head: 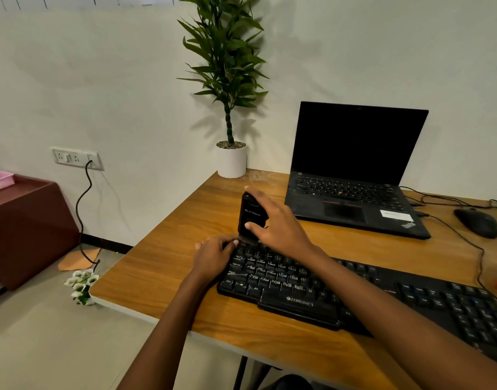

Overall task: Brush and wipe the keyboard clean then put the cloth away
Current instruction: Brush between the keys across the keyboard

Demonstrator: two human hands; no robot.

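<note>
Grip: right hand [281, 232] clasps black brush [250, 212] upright, bristles on top-left keys of keyboard [298, 291]; left hand [213, 257] curls round its corner on worktop [162, 266]. Brushing step, likely early; next, sweep rightward along rows. Cloth not visible.

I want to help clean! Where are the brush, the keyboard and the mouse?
brush [248, 215]: head view, on its black handle.
keyboard [299, 301]: head view, on its front edge by the logo.
mouse [477, 222]: head view, on its rounded top.
</note>
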